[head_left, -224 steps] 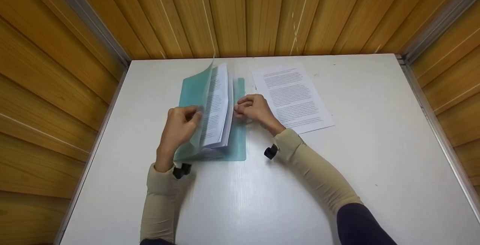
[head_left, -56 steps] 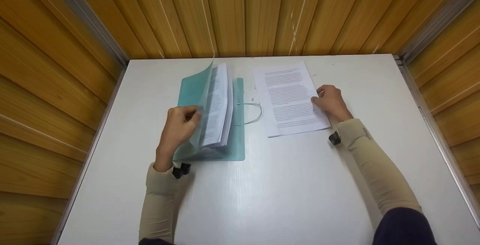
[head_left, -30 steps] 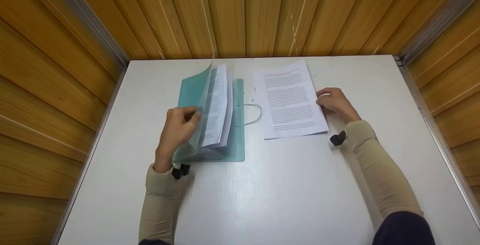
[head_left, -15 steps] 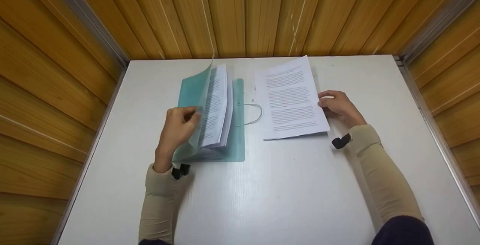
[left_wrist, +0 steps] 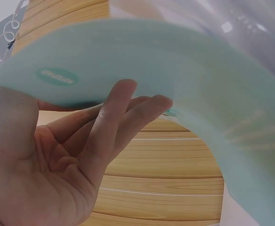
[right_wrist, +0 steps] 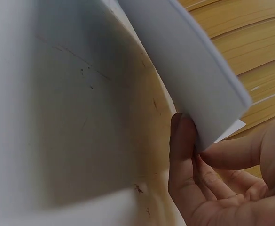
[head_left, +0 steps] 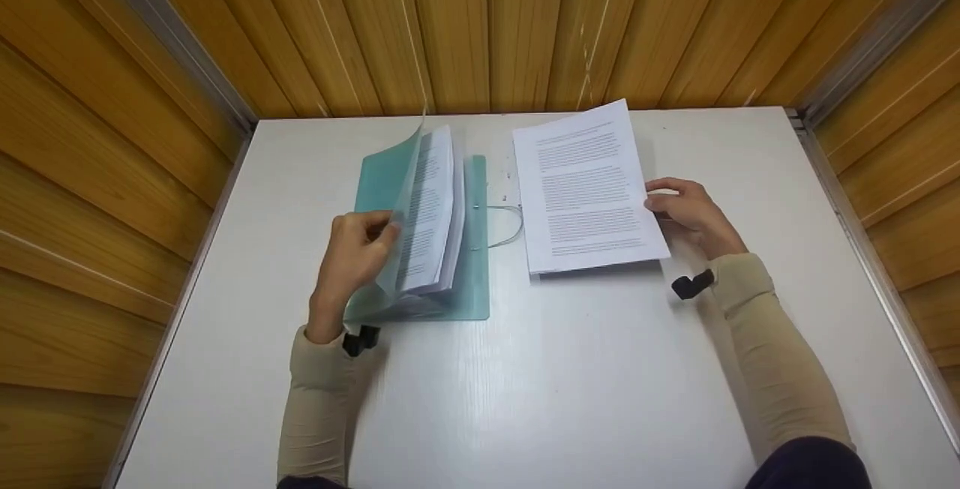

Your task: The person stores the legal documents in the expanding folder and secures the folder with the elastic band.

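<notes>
My left hand [head_left: 352, 256] pinches the edge of the teal plastic cover of a ring-style folder [head_left: 382, 181], holding it raised. Inside the folder stand several printed sheets [head_left: 429, 208], tilted up on their left side. Two thin metal prongs [head_left: 506, 209] curve out past the folder's right strip [head_left: 478, 279]. In the left wrist view the translucent cover [left_wrist: 128, 56] bends over the thumb and fingers. My right hand [head_left: 691, 211] pinches the right edge of a stack of printed paper [head_left: 585, 181], its right side lifted off the table. The right wrist view shows the stack's edge [right_wrist: 189, 80] between thumb and fingers.
The white table [head_left: 570, 384] has a few small dark marks near the prongs. Wood-patterned panels [head_left: 517, 31] close off the back and both sides. A small black camera [head_left: 691, 284] is strapped at the right wrist, another [head_left: 361, 340] at the left.
My right hand has left the folder, gone to the loose paper and lifted its right side, lately drifting slightly right. The prongs now show uncovered. My left hand keeps its hold on the cover.
</notes>
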The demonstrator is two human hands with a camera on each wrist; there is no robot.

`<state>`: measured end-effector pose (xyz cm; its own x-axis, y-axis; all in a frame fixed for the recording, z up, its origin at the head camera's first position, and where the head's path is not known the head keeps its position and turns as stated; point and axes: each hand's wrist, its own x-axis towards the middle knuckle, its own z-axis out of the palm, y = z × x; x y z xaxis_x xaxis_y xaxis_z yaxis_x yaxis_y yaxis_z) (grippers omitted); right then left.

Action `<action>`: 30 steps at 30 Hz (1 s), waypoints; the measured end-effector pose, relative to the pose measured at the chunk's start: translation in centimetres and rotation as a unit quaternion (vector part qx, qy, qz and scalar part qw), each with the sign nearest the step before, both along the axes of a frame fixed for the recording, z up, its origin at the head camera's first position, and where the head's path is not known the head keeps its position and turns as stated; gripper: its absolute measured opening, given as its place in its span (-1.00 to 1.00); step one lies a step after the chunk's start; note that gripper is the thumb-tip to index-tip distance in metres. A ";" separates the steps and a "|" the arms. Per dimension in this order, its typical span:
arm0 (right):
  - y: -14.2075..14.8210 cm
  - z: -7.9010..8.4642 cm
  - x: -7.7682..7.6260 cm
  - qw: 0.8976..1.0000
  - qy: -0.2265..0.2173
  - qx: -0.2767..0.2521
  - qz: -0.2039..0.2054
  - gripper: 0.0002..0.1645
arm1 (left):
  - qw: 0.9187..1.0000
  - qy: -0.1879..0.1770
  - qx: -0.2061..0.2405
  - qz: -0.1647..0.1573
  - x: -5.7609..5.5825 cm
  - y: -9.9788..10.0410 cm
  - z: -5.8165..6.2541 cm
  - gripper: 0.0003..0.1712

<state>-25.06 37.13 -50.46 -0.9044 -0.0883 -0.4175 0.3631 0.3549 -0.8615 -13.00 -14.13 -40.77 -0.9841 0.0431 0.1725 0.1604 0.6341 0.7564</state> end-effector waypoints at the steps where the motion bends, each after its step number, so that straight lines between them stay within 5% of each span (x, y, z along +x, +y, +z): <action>1: 0.0 0.1 0.0 1.000 0.001 0.002 -0.001 -0.40 | 1.000 0.000 0.000 0.000 0.0 0.0 0.0 -0.69; 13: -0.3 1.2 0.4 0.999 -0.006 -0.042 -0.008 -0.42 | 1.000 0.000 0.002 -0.001 -0.1 -0.1 0.1 -0.68; 30: -1.6 0.8 1.5 0.992 -0.010 -0.126 0.012 -0.48 | 1.000 0.005 0.004 0.001 -0.1 -0.2 0.0 -0.67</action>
<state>-23.56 35.58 -49.70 -0.8928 -0.2133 -0.3967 0.3746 0.1375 -0.9169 -13.07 -14.32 -40.76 -0.9823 0.0398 0.1830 0.1669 0.6286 0.7596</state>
